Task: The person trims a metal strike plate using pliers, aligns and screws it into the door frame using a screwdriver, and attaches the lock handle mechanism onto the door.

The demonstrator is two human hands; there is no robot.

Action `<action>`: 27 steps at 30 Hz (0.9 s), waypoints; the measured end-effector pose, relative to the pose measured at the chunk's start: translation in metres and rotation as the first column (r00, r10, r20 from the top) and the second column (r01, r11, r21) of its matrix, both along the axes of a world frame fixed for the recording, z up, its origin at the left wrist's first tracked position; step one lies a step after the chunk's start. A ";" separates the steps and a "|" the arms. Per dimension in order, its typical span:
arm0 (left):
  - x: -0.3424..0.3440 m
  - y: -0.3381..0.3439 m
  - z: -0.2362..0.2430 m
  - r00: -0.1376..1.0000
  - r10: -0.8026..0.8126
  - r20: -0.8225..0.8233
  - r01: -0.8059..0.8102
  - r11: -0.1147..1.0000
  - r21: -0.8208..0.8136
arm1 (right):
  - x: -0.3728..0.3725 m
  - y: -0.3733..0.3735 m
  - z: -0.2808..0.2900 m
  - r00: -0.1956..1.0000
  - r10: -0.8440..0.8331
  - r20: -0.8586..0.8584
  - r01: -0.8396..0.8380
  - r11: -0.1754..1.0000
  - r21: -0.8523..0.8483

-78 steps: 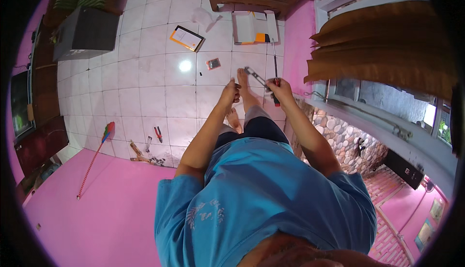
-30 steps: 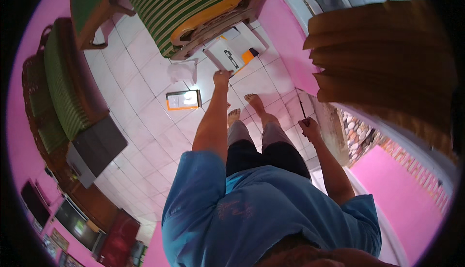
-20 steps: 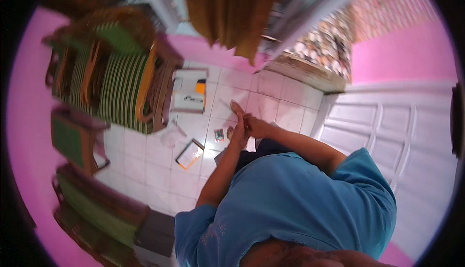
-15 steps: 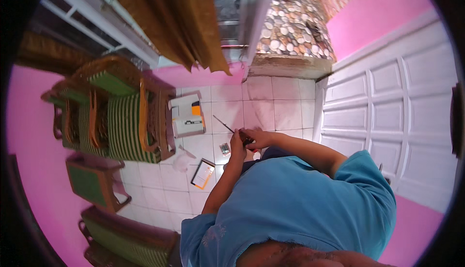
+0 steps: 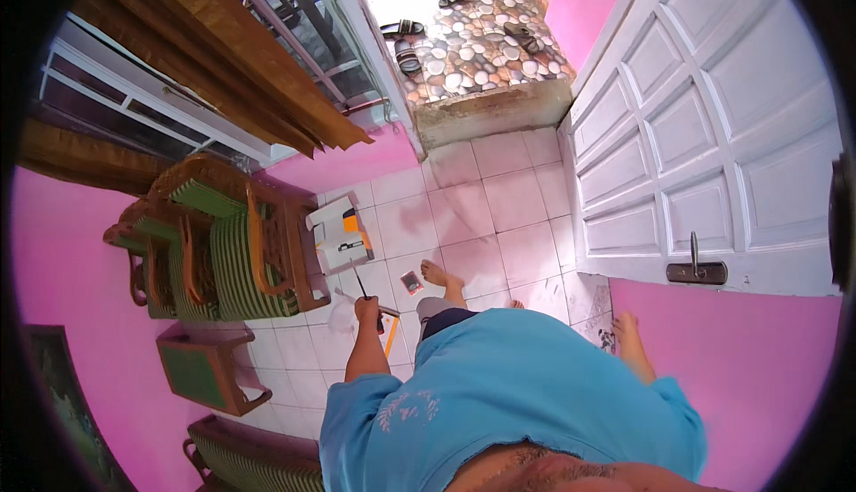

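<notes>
My left hand [image 5: 366, 307] is closed around a tool with a long thin dark shaft [image 5: 358, 280] and a dark grip with some red [image 5: 381, 323]. The shaft points away from me, toward an open white and orange box [image 5: 334, 258] on the floor. Beneath that hand lies a flat orange-edged item [image 5: 390, 336], mostly covered by my arm and the tool. A small packet [image 5: 411, 283] lies to its right. My right hand [image 5: 626, 324] hangs low at the right, beside a small black-and-white patterned thing [image 5: 607, 341]; its fingers are too small to read.
A striped green wooden settee [image 5: 236, 260], a small green-topped table [image 5: 201, 376] and another seat [image 5: 254, 456] line the left. Translucent plastic [image 5: 341, 316] lies near the box. At right stands a white panelled door [image 5: 687, 153]; sandals [image 5: 407, 57] lie on the pebbled step beyond a raised sill [image 5: 490, 110].
Both hands were together in front of me around the tool. Now they are apart: the left has carried it leftward, and the right has swung out to the right. The view has shifted.
</notes>
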State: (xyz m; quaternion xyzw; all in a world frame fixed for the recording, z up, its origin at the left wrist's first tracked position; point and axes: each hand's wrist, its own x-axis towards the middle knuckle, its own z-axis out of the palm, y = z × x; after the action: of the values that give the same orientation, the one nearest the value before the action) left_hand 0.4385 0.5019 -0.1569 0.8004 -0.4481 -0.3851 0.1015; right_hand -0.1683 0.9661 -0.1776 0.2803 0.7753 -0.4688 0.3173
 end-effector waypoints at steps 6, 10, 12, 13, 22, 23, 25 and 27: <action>-0.068 0.099 -0.001 0.969 -0.242 0.040 0.238 0.968 0.083 | -0.104 0.156 0.049 0.763 -0.608 -0.219 0.449 0.742 -0.498; -0.097 0.136 0.002 0.962 -0.269 0.050 0.264 0.960 0.089 | -0.147 0.090 0.177 0.786 -0.437 -0.438 0.068 0.765 -0.640; -0.123 0.131 0.014 0.928 -0.371 -0.010 0.371 0.924 0.095 | -0.146 0.065 0.234 0.768 -0.397 -0.502 -0.045 0.749 -0.661; -0.136 0.127 0.018 0.905 -0.426 -0.013 0.425 0.900 0.094 | -0.148 0.057 0.249 0.755 -0.404 -0.517 -0.087 0.719 -0.689; -0.159 0.124 0.029 0.871 -0.471 -0.136 0.466 0.882 -0.068 | -0.162 0.028 0.251 0.758 -0.302 -0.577 -0.176 0.758 -0.628; -0.152 0.127 0.024 0.875 -0.463 -0.142 0.459 0.886 -0.060 | -0.157 0.024 0.254 0.765 -0.287 -0.576 -0.177 0.767 -0.617; -0.142 0.136 0.025 0.882 -0.456 -0.122 0.458 0.889 -0.014 | -0.144 0.017 0.264 0.763 -0.290 -0.578 -0.174 0.769 -0.615; -0.126 0.147 0.020 0.877 -0.475 -0.078 0.477 0.879 0.014 | -0.140 0.014 0.273 0.762 -0.290 -0.579 -0.183 0.762 -0.622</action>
State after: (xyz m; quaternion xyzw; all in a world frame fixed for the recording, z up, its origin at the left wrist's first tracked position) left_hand 0.3130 0.6485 -0.1371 0.6527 -0.6207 -0.4343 0.0069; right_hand -0.3083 0.9804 0.0959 -0.0016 0.6164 -0.7820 0.0926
